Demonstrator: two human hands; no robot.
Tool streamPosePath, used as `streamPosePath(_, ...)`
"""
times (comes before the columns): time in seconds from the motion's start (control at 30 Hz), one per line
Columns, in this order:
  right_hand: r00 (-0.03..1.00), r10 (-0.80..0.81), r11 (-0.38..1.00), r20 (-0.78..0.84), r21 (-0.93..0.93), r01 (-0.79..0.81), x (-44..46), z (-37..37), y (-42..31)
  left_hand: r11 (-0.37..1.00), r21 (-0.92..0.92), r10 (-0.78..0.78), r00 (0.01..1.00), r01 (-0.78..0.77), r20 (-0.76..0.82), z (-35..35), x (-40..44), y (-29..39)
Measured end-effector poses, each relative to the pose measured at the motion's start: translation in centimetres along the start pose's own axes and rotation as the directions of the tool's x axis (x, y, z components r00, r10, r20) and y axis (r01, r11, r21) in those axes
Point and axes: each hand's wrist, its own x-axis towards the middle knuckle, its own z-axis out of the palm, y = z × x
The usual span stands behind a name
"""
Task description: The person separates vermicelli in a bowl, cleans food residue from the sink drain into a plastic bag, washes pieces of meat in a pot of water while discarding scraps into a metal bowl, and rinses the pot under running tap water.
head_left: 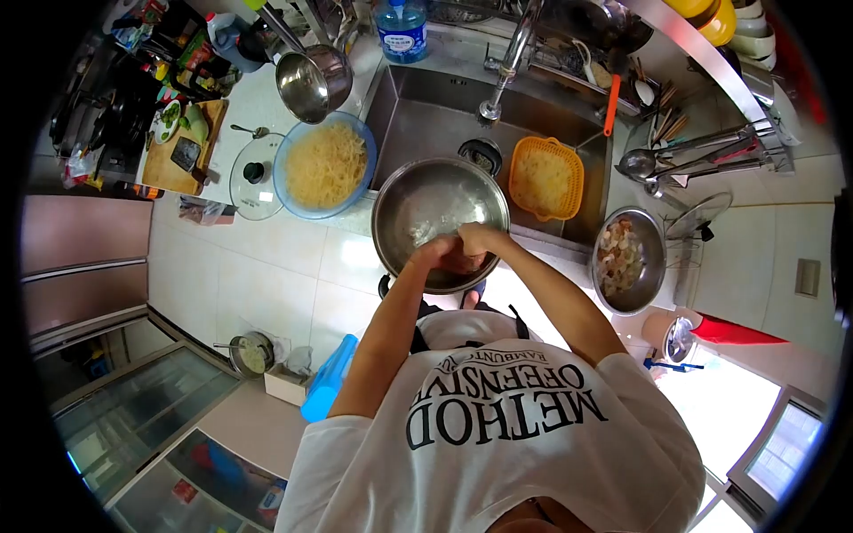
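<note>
A large round metal pot (395,213) sits at the front edge of the sink, with clear liquid glinting in its bottom. Both hands are together inside its near side. My left hand (437,252) is low in the pot, its fingers curled in under the other hand. My right hand (478,239) is closed, its knuckles up, touching or nearly touching the left. What they hold, if anything, is hidden. Left of the pot stands a bluish bowl (281,174) heaped with pale yellow strands like noodles. A glass lid (249,197) with a black knob lies beside that bowl.
Behind the pot are the steel sink (418,107) and tap (508,75). An orange basket (577,178) with pale food sits in the sink's right part. At right, a metal bowl (656,266) holds pinkish pieces. A cutting board (164,169) lies far left.
</note>
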Motion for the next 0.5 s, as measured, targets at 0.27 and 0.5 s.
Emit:
streamPosePath(0.27, 0.961, -0.204, 0.978, -0.185, 0.000, 0.207, -8.7, -3.7, -3.4, 0.947, -0.321, -0.079, 0.980, 0.016, -0.184, 5.7, -0.7, 1.5)
streamPosePath(0.5, 0.700, -0.274, 0.873, -0.659, 0.134, 0.468, -17.3, -7.5, -6.8, 0.973, -0.193, 0.097, 0.981, -0.129, -0.168, 8.2, -3.9, 4.1)
